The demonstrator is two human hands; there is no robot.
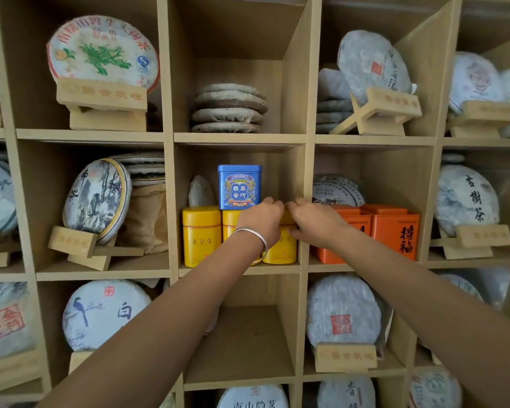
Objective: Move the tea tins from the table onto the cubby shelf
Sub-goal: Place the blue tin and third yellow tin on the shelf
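The middle cubby (239, 268) of the wooden shelf holds three yellow tea tins in a row. The left yellow tin (201, 236) stands free, and the middle one (229, 220) is mostly hidden behind my wrist. A blue tin (239, 187) sits on top of them at the back. My left hand (261, 220) and my right hand (312, 223) both curl their fingers round the top of the right yellow tin (280, 248), which stands on the cubby floor by the right wall. Two orange tins (393, 231) fill the cubby to the right.
Paper-wrapped tea cakes on wooden stands fill the cubbies around, such as one with a bird print (103, 313) at lower left. A stack of cakes (228, 108) lies in the cubby above. The cubby below (242, 343) holds nothing in sight. The table is out of view.
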